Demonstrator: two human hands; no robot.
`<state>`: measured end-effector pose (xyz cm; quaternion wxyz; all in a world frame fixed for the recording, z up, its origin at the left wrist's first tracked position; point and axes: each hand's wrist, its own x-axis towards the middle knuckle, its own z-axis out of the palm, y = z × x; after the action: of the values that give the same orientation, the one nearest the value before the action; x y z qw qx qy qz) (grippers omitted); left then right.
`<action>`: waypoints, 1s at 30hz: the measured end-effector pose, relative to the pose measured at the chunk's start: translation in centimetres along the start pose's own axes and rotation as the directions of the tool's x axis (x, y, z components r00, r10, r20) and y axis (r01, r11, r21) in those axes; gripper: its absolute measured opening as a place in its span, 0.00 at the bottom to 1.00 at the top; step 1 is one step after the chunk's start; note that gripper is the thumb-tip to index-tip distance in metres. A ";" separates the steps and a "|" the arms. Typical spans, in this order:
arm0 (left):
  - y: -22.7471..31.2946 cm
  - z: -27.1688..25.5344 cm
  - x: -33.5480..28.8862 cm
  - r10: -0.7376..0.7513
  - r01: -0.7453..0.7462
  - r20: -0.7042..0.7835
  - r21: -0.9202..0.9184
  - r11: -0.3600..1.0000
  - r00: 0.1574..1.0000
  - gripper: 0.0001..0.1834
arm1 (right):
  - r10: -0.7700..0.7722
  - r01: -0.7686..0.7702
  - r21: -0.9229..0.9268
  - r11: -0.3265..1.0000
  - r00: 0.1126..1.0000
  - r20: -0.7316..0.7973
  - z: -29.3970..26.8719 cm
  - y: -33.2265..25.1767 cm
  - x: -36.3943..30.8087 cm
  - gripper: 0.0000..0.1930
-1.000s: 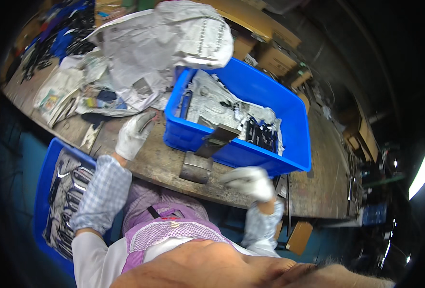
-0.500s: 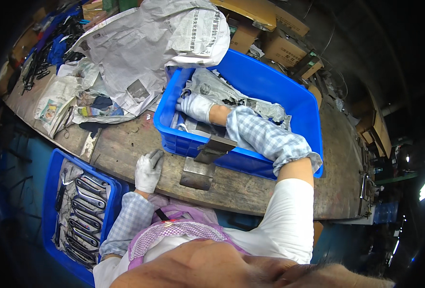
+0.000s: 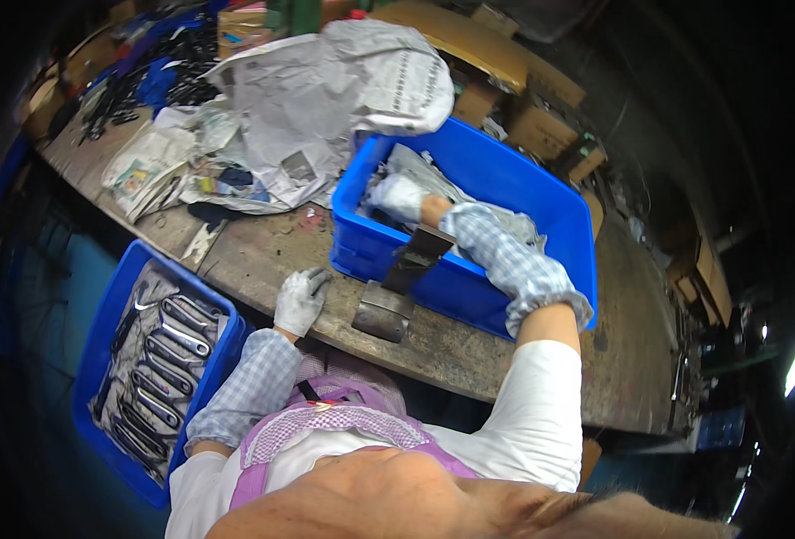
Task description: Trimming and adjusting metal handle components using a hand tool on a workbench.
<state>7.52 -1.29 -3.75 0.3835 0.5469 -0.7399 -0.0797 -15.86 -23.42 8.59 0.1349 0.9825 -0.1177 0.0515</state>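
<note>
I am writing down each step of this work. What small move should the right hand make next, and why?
Probably it should close on one piece in the paper and lift it out. The right hand is deep in the blue bin, on the crumpled paper, and whether it already grips anything cannot be seen. The left hand rests flat on the bench, holding nothing.

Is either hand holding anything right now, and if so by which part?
Left hand rests on the workbench edge, holding nothing. Right hand is down among paper inside the blue bin; whether it grips anything cannot be told.
</note>
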 end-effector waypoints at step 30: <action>6.7 -2.1 -5.5 -0.477 0.746 0.587 -0.402 0.531 0.655 0.27 | 0.978 -0.671 0.741 -0.015 0.146 0.152 -3.6 -27.5 -6.3 0.08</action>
<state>4.44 6.72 -1.30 0.3208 0.5900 -0.4859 -0.5594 -15.49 4.65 4.23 -0.2660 0.6207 -0.6376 0.3709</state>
